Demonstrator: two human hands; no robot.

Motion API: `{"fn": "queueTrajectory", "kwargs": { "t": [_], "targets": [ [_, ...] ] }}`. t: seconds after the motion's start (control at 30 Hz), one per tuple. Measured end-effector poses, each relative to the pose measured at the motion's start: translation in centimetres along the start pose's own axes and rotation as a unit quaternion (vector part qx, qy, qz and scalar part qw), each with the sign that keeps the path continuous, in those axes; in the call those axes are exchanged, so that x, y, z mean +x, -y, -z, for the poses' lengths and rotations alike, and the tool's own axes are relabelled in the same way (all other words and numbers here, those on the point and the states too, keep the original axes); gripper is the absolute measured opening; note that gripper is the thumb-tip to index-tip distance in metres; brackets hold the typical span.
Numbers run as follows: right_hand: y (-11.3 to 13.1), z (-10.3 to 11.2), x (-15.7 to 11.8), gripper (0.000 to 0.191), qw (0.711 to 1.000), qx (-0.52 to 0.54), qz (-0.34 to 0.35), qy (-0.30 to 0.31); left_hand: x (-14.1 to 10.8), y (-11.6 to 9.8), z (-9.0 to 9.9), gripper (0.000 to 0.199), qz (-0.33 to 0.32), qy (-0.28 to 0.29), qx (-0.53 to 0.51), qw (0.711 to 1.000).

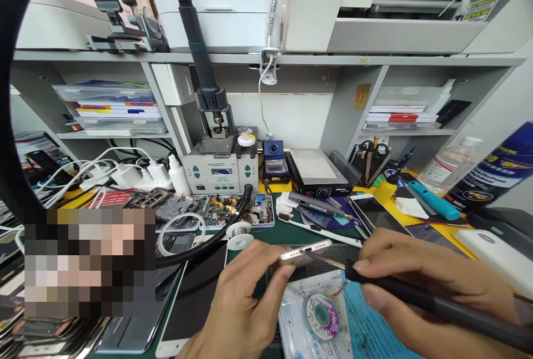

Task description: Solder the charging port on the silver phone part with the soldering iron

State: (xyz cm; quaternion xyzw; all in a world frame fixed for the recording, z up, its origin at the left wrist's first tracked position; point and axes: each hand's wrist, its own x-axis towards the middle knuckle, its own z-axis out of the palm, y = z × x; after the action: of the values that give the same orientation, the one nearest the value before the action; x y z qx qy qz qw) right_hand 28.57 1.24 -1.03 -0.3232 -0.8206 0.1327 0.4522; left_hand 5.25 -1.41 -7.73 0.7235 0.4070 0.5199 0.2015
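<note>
A phone [291, 259] is tilted so that its bottom edge, with a port and small holes, faces the camera. The fingers and thumb of my left hand [250, 292] pinch it from the left. My right hand [420, 276] grips a black-handled tool [441, 301] like a pen. The thin metal tip of that tool meets the phone's edge at the port. Below the phone, a round spool with a purple and white label [322, 316] sits in a clear plastic bag, beside a blue sheet [370, 320].
A soldering station [222, 172] stands at the back. A black flexible hose curves across the left side. Left of my left hand lies a white-framed phone [195, 292]. A solder reel [239, 235], a tray of small parts [262, 212] and a grey pen-like tool [318, 204] lie behind the hands.
</note>
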Motion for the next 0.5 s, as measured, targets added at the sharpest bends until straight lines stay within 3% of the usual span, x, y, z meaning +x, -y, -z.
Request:
{"fn": "queueTrajectory", "kwargs": {
  "t": [0.5],
  "targets": [
    [0.38,-0.41,0.36,0.026,1.0,0.001,0.019,-0.006,-0.11,0.02,0.07,0.023,0.011,0.007,-0.01,1.0]
  ]
}}
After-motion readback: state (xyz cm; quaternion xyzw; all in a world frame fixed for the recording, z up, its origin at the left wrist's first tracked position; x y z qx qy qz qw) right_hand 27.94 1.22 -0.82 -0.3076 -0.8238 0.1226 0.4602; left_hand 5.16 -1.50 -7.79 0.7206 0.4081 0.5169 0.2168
